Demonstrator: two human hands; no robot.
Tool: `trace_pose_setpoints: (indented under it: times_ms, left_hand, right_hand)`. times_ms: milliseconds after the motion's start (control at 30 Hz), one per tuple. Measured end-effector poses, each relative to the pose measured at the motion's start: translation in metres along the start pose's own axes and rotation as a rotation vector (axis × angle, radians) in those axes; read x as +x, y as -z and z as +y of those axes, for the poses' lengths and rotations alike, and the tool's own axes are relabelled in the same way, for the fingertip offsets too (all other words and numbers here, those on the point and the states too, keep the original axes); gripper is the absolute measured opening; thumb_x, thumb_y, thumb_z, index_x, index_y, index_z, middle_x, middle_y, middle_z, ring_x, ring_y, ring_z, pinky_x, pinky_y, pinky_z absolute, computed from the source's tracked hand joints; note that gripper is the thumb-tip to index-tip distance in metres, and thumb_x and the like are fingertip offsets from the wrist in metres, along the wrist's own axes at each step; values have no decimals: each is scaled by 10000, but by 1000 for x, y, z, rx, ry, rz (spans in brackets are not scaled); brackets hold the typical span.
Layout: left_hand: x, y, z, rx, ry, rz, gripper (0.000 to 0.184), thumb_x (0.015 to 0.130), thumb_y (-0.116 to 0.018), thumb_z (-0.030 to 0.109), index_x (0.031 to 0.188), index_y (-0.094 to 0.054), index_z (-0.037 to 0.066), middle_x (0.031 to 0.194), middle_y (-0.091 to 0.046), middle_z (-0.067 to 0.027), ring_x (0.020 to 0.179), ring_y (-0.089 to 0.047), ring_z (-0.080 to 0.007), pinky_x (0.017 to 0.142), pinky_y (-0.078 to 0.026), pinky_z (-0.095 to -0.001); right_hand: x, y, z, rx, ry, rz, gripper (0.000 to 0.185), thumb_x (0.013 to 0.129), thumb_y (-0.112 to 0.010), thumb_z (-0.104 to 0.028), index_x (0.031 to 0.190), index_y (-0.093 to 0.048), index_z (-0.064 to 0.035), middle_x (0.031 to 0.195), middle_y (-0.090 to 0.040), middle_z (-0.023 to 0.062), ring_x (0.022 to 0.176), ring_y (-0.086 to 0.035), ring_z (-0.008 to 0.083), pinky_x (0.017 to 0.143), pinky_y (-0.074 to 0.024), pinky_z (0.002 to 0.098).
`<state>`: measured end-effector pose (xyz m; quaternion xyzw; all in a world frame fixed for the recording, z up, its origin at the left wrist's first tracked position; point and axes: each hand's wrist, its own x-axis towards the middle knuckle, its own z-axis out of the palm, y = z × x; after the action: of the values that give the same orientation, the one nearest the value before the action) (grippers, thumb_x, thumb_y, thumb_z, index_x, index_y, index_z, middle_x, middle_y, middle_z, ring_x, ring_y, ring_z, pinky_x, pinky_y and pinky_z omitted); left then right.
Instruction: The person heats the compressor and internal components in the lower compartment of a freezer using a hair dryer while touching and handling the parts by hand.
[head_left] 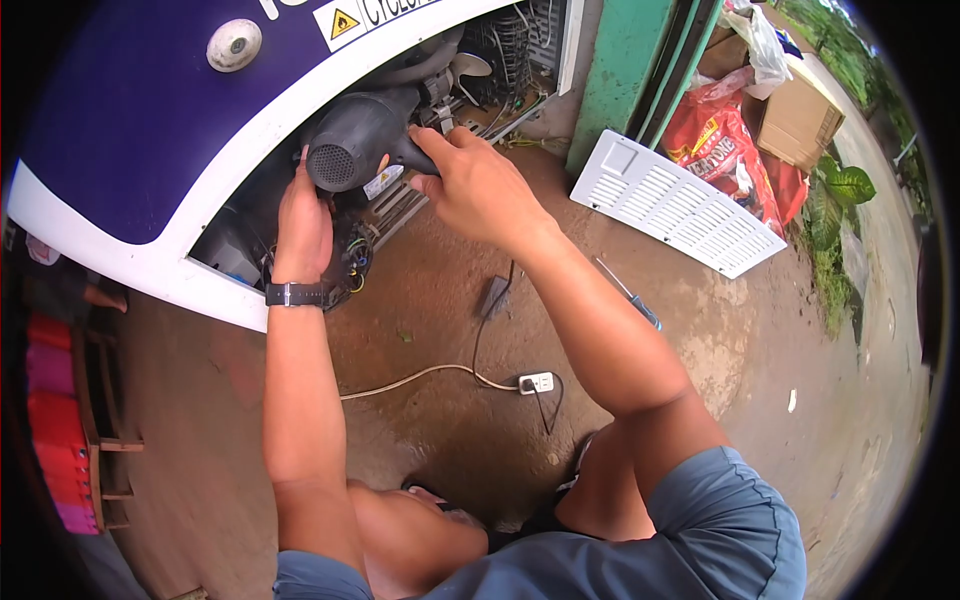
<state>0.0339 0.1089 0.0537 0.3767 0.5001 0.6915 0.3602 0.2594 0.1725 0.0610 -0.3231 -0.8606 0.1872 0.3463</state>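
Note:
A black hair dryer [345,150] is in front of the open compartment of a white and dark-blue appliance [190,110], its round rear grille facing me. My right hand [480,190] is wrapped round its handle. Beside the dryer's rear end, my left hand [303,225] reaches up into the compartment with its fingers stretched out; the fingertips are partly hidden. I cannot tell whether it touches the dryer. Wires [355,260] hang near my left wrist, and a finned metal coil [495,60] shows deeper inside.
A white slotted panel [680,205] leans by a green post [625,90]. A screwdriver [630,295] lies on the wet floor. An extension socket [535,383] with a plug and cords lies before my feet. Cardboard boxes [800,115] and a red bag [715,140] stand at the right.

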Motion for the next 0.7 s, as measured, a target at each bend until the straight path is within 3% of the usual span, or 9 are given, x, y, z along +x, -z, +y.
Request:
trace_pose_setpoints:
  times_ms: [33,100,333,400,700]
  left_hand:
    - [0,0,0,1,-2,-4,407,1158,-414,366,1342,-646,86,1290,-672,4,1051,-547,-114,840,-372,-289]
    - [0,0,1,-31,9,19,497,1170,-389,345,1396,-586,-52,1436,-625,-106,1327,-547,-179,1158,-386,-344]
    - [0,1,1,-26,16,20,501,1172,-382,347,1406,-578,-50,1445,-618,-104,1326,-546,-181,1160,-384,-350]
    - [-1,1,1,2,-4,-11,400,1153,-431,380,1320,-659,96,1239,-673,20,1020,-533,-108,818,-364,-290]
    - [-1,1,-2,-5,-16,-6,399,1140,-457,394,1307,-667,99,1230,-674,19,1021,-534,-107,813,-363,-290]
  right_hand:
    - [0,0,0,-1,-1,4,441,962,-708,-212,1369,-574,-105,1132,-644,226,1109,-645,440,927,-543,526]
    - [-1,0,-1,5,-19,-4,439,964,-706,-208,1370,-574,-106,1135,-643,226,1116,-643,439,944,-536,523]
    - [-2,1,-3,6,-8,17,433,966,-701,-202,1368,-572,-107,1139,-641,228,1121,-641,440,956,-529,522]
    - [-2,1,-3,5,-5,21,423,965,-700,-200,1358,-574,-106,1133,-642,230,1115,-641,440,951,-529,523]
    - [-2,0,-3,1,1,30,399,967,-697,-199,1333,-578,-92,1122,-644,230,1112,-639,443,951,-529,524]
